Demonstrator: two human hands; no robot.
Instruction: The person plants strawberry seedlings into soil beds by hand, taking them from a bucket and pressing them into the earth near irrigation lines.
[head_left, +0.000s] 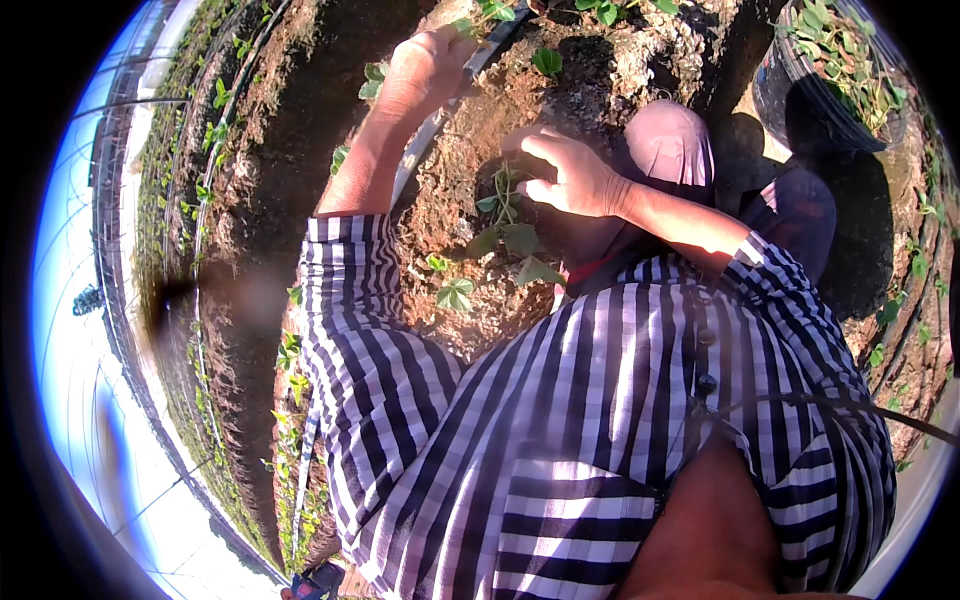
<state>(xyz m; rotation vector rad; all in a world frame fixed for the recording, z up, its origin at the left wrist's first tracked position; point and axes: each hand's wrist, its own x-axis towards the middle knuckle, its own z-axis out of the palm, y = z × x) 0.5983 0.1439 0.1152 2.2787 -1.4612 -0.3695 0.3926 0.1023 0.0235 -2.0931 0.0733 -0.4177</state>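
My left hand (431, 67) reaches out at the upper left, fingers closed at a green strawberry leaf (463, 27) beyond a drip line (424, 142). Its fingertips are partly hidden. Slightly blurred, my right hand (574, 172) hovers above the soil bed near my knee, with thumb and fingers apart. Just left of its thumb, a limp bunch of leafy stems (504, 206) lies on the soil. Nearer my body, a small strawberry plant (454, 295) grows in the bed, and another leaf (547, 61) stands above my right hand.
A dark bucket (787, 97) holding picked leaves and stems stands at the upper right. My knee (667, 142) rests beside the bed. A dark furrow (277, 172) separates this bed from planted rows (202, 202) at left. More plants (892, 307) grow at right.
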